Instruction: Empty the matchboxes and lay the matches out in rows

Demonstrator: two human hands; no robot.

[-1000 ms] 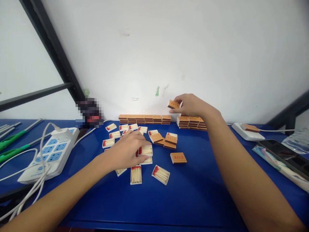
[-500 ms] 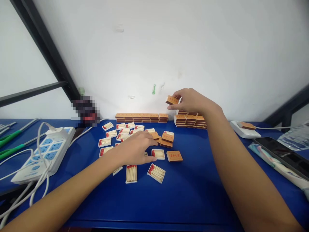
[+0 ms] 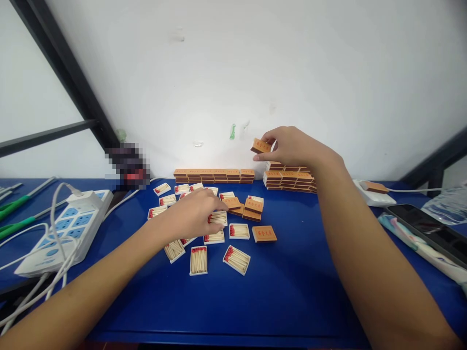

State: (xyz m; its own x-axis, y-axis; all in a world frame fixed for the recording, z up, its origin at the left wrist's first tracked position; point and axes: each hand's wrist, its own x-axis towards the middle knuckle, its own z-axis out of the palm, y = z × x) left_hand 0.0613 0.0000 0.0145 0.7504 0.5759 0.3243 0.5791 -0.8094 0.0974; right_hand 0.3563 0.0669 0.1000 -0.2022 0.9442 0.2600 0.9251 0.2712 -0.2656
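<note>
My right hand (image 3: 288, 146) holds a closed orange matchbox (image 3: 261, 146) pinched between thumb and fingers, raised in front of the wall. Below it stands a stack of matchboxes (image 3: 288, 180). My left hand (image 3: 199, 211) has its thumb and fingers around an open match tray (image 3: 218, 218) full of red-tipped matches; I cannot tell whether the tray is lifted. Several more match trays lie around that hand, one of them (image 3: 239, 231) just right of the thumb. Orange matchbox sleeves (image 3: 252, 208) are piled beyond the fingers, and a single matchbox (image 3: 264, 234) lies nearer.
A low row of matchboxes (image 3: 213, 176) runs along the wall. At the left are a white power strip (image 3: 82, 221), cables and green-handled tools (image 3: 16, 224). On the right lie a phone (image 3: 426, 226), a wrapped packet (image 3: 419, 248) and a white device (image 3: 375, 194) with a matchbox on top.
My left hand has drawn left, its thumb and fingers coming closer together around a match tray. My right hand has stayed nearly in place, with the matchbox still in it.
</note>
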